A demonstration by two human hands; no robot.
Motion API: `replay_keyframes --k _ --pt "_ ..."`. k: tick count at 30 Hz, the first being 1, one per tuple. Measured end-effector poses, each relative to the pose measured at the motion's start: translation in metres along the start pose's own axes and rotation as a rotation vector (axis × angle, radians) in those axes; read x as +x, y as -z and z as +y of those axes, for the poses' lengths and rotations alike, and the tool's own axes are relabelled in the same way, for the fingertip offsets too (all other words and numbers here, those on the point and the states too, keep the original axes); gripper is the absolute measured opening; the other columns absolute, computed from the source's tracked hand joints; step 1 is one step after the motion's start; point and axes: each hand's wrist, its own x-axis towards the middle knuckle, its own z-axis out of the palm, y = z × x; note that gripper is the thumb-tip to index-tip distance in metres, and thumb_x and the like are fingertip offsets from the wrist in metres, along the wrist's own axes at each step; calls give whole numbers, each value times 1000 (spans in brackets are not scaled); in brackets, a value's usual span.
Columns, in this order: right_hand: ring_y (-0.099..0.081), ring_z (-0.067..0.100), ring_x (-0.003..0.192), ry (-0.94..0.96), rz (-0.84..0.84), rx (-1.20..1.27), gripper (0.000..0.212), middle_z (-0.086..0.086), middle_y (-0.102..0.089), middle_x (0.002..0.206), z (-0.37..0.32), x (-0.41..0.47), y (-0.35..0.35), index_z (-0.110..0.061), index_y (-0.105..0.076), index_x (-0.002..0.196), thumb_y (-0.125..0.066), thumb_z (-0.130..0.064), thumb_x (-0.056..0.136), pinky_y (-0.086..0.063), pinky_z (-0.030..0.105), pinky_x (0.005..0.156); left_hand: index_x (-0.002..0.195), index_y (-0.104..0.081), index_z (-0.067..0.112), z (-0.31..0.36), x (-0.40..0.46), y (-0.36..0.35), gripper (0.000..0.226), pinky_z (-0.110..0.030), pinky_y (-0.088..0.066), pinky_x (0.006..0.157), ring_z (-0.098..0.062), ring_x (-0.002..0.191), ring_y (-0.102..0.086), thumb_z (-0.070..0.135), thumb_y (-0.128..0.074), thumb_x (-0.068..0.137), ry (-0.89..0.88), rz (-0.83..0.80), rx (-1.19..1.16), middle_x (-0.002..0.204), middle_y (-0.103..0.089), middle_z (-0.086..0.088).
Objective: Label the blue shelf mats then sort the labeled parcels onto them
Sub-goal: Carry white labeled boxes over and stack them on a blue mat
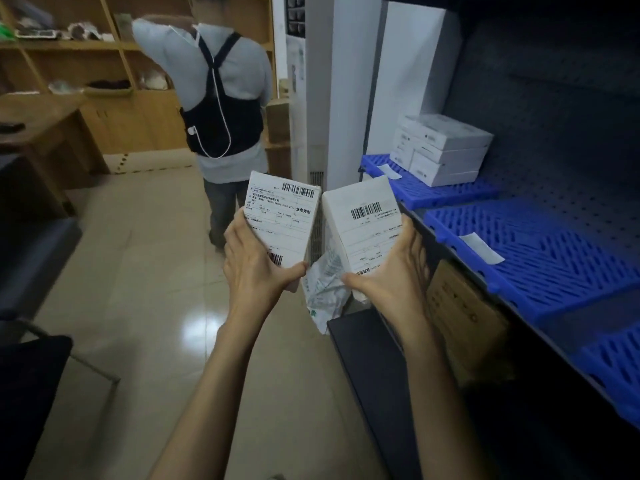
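Fingers (pixel 239 220) of the left hand (pixel 254 263) curl round the lower end of one white parcel (pixel 282 216), thumb across its bottom edge, while the right hand (pixel 389 268) grips a second white parcel (pixel 365 226) the same way, its fingers wrapped behind the box's right side. Both boxes are held upright and almost touching, shipping labels facing the camera, over the floor just left of the dark shelf (pixel 460 258). On that shelf lie blue mats: the far blue mat (pixel 433 194) carries a paper slip (pixel 389 170) and a stack of white boxes (pixel 440 148); the middle blue mat (pixel 540 258) has its own slip (pixel 483 249) and nothing else visible; a third mat (pixel 613 372) shows at the near edge. The step looks like reading each label to choose a mat. Doing it well means keeping the barcoded faces unobscured by the thumbs, matching each against the slips, whose writing is unreadable here, then setting each box flat, clear of the slip.
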Motion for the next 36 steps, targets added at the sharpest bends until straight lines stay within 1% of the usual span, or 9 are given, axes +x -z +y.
replay_keyframes --k 4,9,11,13,15,23,28,33,36 --pt "-23 26 142 -77 77 2 132 7 -26 153 -16 75 -32 -15 -7 152 -92 -37 53 -27 48 115 146 -20 10 -13 98 -32 125 -52 -39 101 -28 131 -31 63 -68 42 -75 -42 -23 141 -34 -10" --pt "-27 26 138 -159 171 -24 131 6 -29 150 -14 152 -52 -14 -11 152 -91 -40 52 -31 50 111 147 -18 11 -6 190 -87 127 -52 -35 104 -28 134 -30 65 -71 46 -156 -138 -87 143 -29 -10" --pt "-27 25 136 -167 221 -35 127 6 -29 148 -15 185 -52 -16 -11 152 -89 -39 55 -32 49 111 147 -17 11 4 227 -110 123 -52 -36 104 -27 133 -31 56 -78 50 -195 -163 -138 143 -29 -10" --pt "-29 25 135 -178 280 -42 125 5 -30 146 -13 220 -49 -17 -11 151 -88 -40 55 -35 49 109 147 -16 10 17 264 -135 120 -43 -33 107 -25 133 -29 42 -86 55 -254 -157 -176 143 -29 -10" --pt "-30 24 134 -197 332 -57 125 5 -30 146 -7 253 -45 -17 -12 151 -88 -44 55 -36 49 109 147 -15 11 33 299 -161 120 -32 -29 105 -21 133 -29 41 -87 57 -321 -173 -211 145 -27 -8" --pt "-13 25 146 -327 399 -218 133 4 -11 160 28 363 -7 -15 4 155 -85 -49 63 -17 48 119 147 -13 14 89 402 -281 120 -52 -37 107 -21 132 -30 51 -84 58 -429 -408 -352 144 -26 -5" --pt "-12 23 146 -379 439 -223 135 1 -10 160 35 410 -6 -17 6 156 -84 -54 63 -16 48 120 148 -14 13 106 446 -325 118 -49 -40 105 -22 130 -33 50 -84 61 -474 -471 -411 145 -28 -6" --pt "-11 22 148 -481 489 -207 135 1 -8 162 43 424 -5 -17 7 156 -82 -59 63 -19 51 119 147 -11 15 127 463 -362 122 -55 -43 100 -28 128 -38 64 -77 57 -531 -612 -453 143 -30 -9" --pt "-17 24 146 -533 566 -230 132 3 -15 161 47 429 -1 -18 1 155 -81 -62 61 -24 53 116 149 -10 18 143 470 -380 120 -56 -43 99 -31 128 -39 70 -71 60 -594 -692 -437 145 -31 -12"
